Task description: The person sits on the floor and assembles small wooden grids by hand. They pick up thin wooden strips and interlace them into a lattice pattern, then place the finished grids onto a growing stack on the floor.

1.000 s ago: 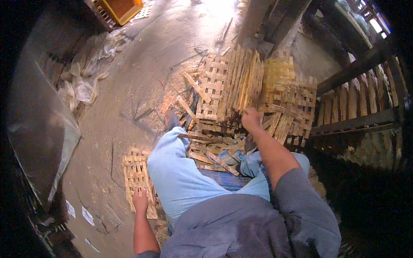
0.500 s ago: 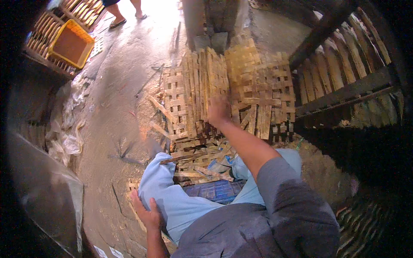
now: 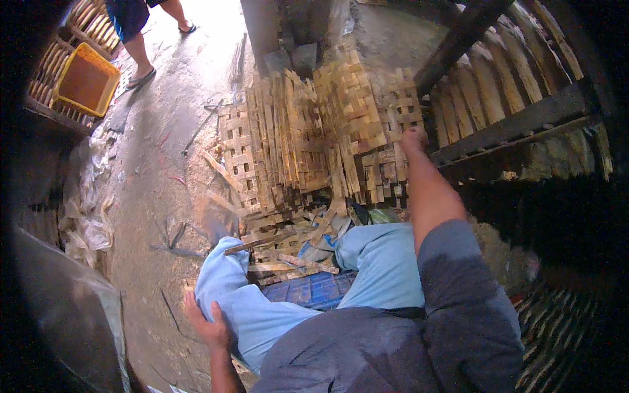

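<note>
My right hand [image 3: 413,141] is stretched out to the right edge of a woven bamboo panel [image 3: 401,112], its fingers curled at that edge. Another woven panel [image 3: 350,101] leans at a tilt just left of it. Further left stand flattened bamboo strips [image 3: 282,141] and more open weave [image 3: 236,147]. Loose broken strips [image 3: 308,229] lie between my feet, by a blue plastic crate [image 3: 304,290]. Beside my left thigh, my left hand [image 3: 213,331] rests with fingers apart, holding nothing.
A slatted wooden rack [image 3: 498,85] stands on the right and a concrete post [image 3: 288,33] ahead. At the upper left are a yellow crate [image 3: 87,78] and a person's legs [image 3: 137,56]. Crumpled plastic [image 3: 92,226] lies along the left.
My right hand has moved from the middle of the bamboo pile to its right edge. One woven panel now sits more tilted. The person at upper left has come nearer. My left hand stays by my thigh.
</note>
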Tool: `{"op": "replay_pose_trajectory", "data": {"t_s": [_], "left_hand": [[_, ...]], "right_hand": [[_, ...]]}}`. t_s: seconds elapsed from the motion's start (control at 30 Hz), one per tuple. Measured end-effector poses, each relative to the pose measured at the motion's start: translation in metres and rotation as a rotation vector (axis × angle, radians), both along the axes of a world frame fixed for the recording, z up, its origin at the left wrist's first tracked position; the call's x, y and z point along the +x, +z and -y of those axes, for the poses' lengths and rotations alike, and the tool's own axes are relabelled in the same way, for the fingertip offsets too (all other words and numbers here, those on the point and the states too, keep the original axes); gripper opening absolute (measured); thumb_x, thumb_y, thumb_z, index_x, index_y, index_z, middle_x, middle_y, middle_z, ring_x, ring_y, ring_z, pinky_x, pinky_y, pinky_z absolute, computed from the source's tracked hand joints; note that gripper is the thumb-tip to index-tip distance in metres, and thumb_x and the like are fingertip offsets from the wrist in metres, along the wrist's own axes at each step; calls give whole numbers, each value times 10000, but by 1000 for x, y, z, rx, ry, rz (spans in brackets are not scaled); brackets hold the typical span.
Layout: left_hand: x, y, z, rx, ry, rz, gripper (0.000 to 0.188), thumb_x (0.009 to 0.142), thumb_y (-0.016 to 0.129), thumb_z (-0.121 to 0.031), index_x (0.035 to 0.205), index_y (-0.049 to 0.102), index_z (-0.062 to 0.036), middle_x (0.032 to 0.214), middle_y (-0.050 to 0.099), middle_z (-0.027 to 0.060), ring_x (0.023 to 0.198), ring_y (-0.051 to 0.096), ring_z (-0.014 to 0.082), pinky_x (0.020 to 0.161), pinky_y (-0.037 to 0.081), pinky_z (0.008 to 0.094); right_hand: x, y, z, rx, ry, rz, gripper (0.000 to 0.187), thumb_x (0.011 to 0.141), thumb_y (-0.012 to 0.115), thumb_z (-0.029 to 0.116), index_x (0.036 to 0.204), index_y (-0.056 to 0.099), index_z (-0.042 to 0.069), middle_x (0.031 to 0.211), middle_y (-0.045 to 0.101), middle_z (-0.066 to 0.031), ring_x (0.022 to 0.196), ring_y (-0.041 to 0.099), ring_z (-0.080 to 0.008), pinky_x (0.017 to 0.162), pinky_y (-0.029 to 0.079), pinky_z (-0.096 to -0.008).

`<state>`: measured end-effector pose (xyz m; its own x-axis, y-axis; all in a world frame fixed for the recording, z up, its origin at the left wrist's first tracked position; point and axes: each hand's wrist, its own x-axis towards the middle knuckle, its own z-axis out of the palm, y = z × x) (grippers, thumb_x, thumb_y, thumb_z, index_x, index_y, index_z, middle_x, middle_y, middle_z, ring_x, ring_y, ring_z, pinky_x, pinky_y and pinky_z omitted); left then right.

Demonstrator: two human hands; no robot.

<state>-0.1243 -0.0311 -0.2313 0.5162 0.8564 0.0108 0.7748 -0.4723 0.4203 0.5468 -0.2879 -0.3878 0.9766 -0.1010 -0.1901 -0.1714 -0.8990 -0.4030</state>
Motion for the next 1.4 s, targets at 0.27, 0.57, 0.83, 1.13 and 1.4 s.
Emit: {"op": "replay_pose_trajectory", "data": {"t_s": [0.27, 0.57, 0.83, 1.13, 1.4], "left_hand": [[11, 13, -3, 6, -24, -42, 612, 909, 612, -297, 1397, 433, 26, 1469, 411, 238, 1393, 340, 393, 1159, 223, 491], [14, 16, 3, 13, -10, -44, 616, 900, 621, -298, 1384, 436, 35, 1447, 418, 257, 1371, 362, 399, 1151, 243, 480], [18, 11, -7, 11, -49, 133, 621, 860, 687, -245, 1365, 462, 38, 1390, 484, 250, 1330, 418, 393, 1120, 298, 470], [139, 28, -37, -285, -273, 491, 495, 898, 680, -256, 1301, 555, 4, 1260, 615, 206, 1187, 579, 295, 1025, 421, 375], [129, -38, -51, -451, 36, 640, 531, 902, 665, -246, 1324, 519, 41, 1266, 607, 224, 1192, 576, 290, 1031, 417, 356]], "right_hand": [[41, -1, 40, -23, -22, -95, 510, 822, 671, 266, 1241, 572, -7, 1184, 632, -211, 1062, 627, -369, 868, 503, -475], [-2, 84, 17, 390, 223, 67, 329, 885, 645, 226, 1098, 601, -20, 895, 665, -119, 785, 641, -244, 636, 486, -420], [-80, 259, 25, 1081, 298, 91, 261, 948, 605, 203, 1151, 579, 41, 939, 657, -61, 689, 619, -140, 555, 513, -280], [-131, 239, -22, 1019, 396, -52, 253, 913, 628, 154, 1123, 604, 16, 875, 633, -34, 821, 621, -137, 688, 530, -339], [-6, 44, -7, 130, 572, 560, 304, 862, 634, 223, 1101, 606, 37, 993, 654, -108, 837, 628, -243, 756, 512, -389]]}}
